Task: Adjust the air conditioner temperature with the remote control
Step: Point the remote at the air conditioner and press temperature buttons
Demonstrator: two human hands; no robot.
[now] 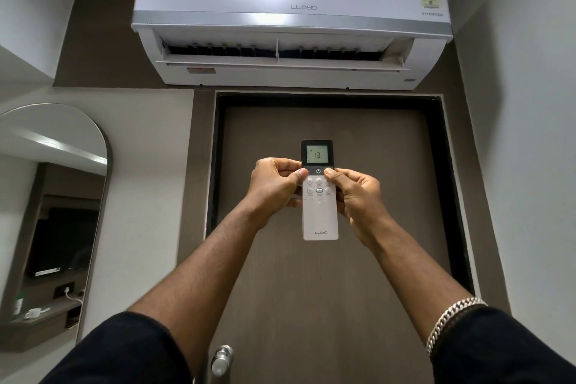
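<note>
A white wall air conditioner [290,19] hangs above the door, its flap open and its front display reading 18. I hold a white remote control [320,218] with a dark top upright in front of the door, screen showing 18. My left hand [274,187] grips its left side, thumb resting on the left button beside the power key. My right hand [358,196] grips its right side, thumb on the right button at the same row. Both arms are stretched out and raised.
A dark brown door [327,290] with a black frame fills the middle, its metal knob [222,360] at the bottom. An arched mirror [53,221] hangs on the left wall, reflecting a television and a shelf. A white wall stands at the right.
</note>
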